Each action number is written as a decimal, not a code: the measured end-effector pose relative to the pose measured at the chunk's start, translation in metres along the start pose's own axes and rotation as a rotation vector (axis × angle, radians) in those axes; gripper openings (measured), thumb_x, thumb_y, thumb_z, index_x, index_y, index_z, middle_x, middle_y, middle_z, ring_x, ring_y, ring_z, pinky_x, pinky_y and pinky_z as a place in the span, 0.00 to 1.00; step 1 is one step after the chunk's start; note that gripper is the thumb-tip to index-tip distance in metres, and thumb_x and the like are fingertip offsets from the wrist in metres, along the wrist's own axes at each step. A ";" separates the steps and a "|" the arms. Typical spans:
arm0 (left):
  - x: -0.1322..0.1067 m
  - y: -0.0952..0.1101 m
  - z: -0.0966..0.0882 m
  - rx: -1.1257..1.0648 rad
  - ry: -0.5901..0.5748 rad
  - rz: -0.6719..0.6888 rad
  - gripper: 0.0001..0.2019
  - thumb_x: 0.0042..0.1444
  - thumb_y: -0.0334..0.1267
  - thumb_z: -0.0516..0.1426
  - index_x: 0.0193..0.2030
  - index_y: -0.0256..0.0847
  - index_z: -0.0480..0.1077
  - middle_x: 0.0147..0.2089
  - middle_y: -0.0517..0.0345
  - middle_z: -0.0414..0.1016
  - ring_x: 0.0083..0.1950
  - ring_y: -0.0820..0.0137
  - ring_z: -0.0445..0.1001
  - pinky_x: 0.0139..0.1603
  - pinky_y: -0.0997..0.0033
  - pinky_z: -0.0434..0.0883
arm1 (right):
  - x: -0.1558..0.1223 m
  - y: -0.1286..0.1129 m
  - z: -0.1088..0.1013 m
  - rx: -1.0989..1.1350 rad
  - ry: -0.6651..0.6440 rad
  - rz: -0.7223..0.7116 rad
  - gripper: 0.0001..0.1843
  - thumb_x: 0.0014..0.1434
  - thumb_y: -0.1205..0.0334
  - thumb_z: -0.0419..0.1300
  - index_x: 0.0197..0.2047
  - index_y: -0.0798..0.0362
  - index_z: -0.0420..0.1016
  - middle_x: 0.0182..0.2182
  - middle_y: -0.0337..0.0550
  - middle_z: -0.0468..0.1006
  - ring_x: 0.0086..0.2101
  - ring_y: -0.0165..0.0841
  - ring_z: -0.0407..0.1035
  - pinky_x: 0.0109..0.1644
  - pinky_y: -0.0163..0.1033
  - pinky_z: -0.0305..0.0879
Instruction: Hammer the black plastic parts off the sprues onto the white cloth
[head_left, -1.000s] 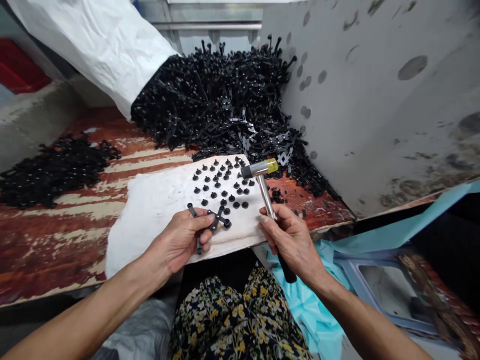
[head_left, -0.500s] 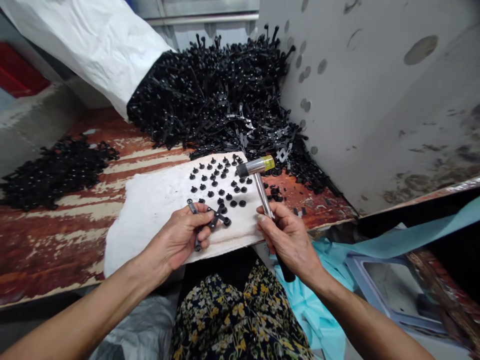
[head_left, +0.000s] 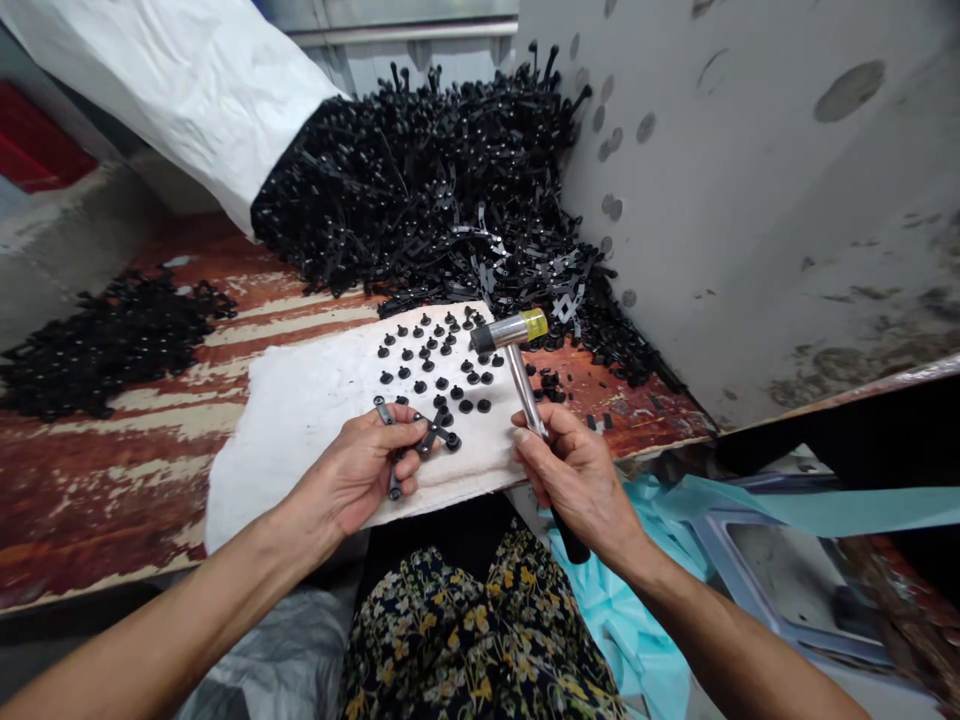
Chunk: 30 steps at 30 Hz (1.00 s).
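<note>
Between the thumb and fingers of my left hand [head_left: 373,450] are black linkage pieces [head_left: 432,432], jointed flat bars with round ends. One end of them meets a small black round part at the front of the white cloth [head_left: 300,400]. My right hand [head_left: 574,465] is wrapped around the handle of a mallet [head_left: 510,330] with a metal head, one black face and one yellow face. The mallet's head is raised over the right side of the cloth. Several small black pegs [head_left: 420,386] with round bases stand upright in loose rows on the cloth.
A large heap of black linkage pieces [head_left: 427,180] spills from a white sack [head_left: 202,90] at the back. A smaller black pile [head_left: 112,345] lies left on the worn red table [head_left: 97,480]. A grey panel [head_left: 712,200] rises on the right, above teal sheeting [head_left: 637,620].
The view has shifted very slightly. Both hands keep the same hold and nearly the same position.
</note>
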<state>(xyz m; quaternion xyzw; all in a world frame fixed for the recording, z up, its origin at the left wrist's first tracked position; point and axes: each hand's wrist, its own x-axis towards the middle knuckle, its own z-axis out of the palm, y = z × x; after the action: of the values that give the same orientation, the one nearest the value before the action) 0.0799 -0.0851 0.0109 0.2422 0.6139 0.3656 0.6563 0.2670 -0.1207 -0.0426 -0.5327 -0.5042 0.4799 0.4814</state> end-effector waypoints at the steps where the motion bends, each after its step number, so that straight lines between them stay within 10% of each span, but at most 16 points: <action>1: 0.000 0.000 0.000 0.003 -0.001 0.002 0.09 0.54 0.22 0.55 0.32 0.40 0.61 0.21 0.60 0.71 0.13 0.81 0.55 0.11 0.81 0.58 | 0.000 0.001 0.000 0.000 -0.003 -0.004 0.10 0.59 0.56 0.55 0.41 0.52 0.70 0.19 0.28 0.62 0.16 0.25 0.53 0.19 0.33 0.49; 11: 0.003 -0.002 -0.001 0.066 0.055 0.065 0.08 0.51 0.23 0.57 0.29 0.38 0.62 0.18 0.62 0.70 0.11 0.83 0.51 0.08 0.82 0.57 | -0.005 -0.007 -0.006 -0.181 -0.078 -0.107 0.16 0.65 0.58 0.52 0.51 0.54 0.74 0.22 0.34 0.69 0.25 0.31 0.68 0.29 0.35 0.66; 21: 0.002 -0.001 0.007 0.091 0.051 0.100 0.09 0.50 0.22 0.56 0.26 0.38 0.62 0.16 0.60 0.70 0.10 0.82 0.51 0.08 0.80 0.58 | -0.012 -0.004 -0.023 -0.505 -0.070 -0.542 0.26 0.65 0.73 0.51 0.65 0.50 0.66 0.57 0.49 0.77 0.55 0.35 0.73 0.58 0.41 0.70; 30: 0.007 0.003 0.003 0.162 0.027 0.105 0.10 0.48 0.22 0.57 0.24 0.39 0.62 0.13 0.65 0.65 0.09 0.82 0.50 0.09 0.80 0.59 | -0.017 -0.008 -0.027 -0.683 -0.122 -0.654 0.27 0.65 0.75 0.49 0.66 0.55 0.65 0.41 0.51 0.81 0.37 0.37 0.77 0.40 0.42 0.77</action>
<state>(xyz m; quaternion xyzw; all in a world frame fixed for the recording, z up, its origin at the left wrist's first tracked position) 0.0824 -0.0772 0.0092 0.3215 0.6367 0.3517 0.6062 0.2925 -0.1379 -0.0320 -0.4446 -0.8018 0.1403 0.3738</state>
